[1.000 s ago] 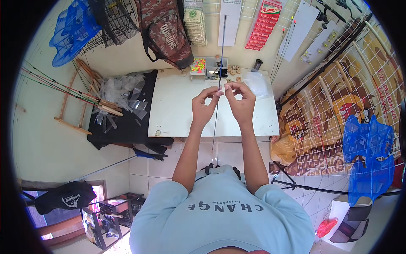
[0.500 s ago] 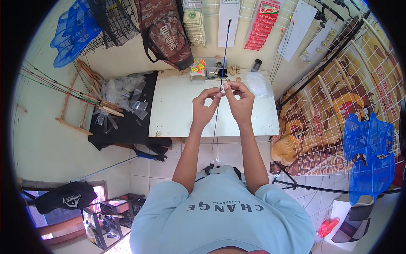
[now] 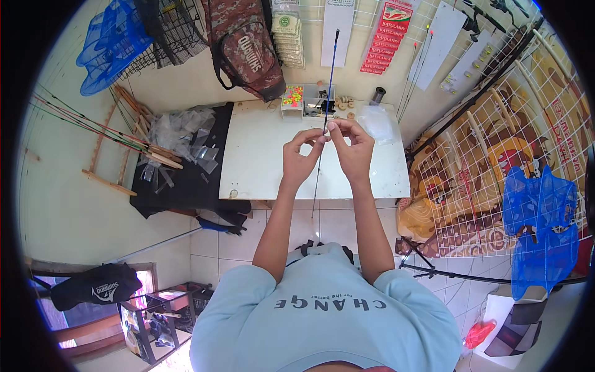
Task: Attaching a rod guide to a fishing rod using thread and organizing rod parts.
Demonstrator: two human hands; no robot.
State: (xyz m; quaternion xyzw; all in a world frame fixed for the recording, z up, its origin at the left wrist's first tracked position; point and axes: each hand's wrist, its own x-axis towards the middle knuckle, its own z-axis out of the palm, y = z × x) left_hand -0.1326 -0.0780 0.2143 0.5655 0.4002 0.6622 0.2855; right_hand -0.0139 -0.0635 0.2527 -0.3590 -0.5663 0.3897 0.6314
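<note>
My left hand (image 3: 300,157) pinches a slender fishing rod (image 3: 333,65) between thumb and forefinger, above the white table. Its blue upper length points away from me and ends in a dark tip. The thin dark end runs back toward my body past the table's front edge. Right beside it, my right hand (image 3: 355,155) is closed in a pinch at the same spot on the rod. Something small and whitish shows between the fingertips, too small to name. The fingertips of both hands nearly touch.
On the white table (image 3: 266,167) stand a clear box of colourful beads (image 3: 293,96), cork-like rings (image 3: 347,106), a dark spool (image 3: 378,95) and clear plastic bags (image 3: 379,124). A black cloth (image 3: 149,201) with plastic packets lies left. Wire racks (image 3: 477,180) line the right.
The view has shifted slightly, moving the table and wall goods a little in the picture. Both hands keep their pinch on the rod, almost in the same place.
</note>
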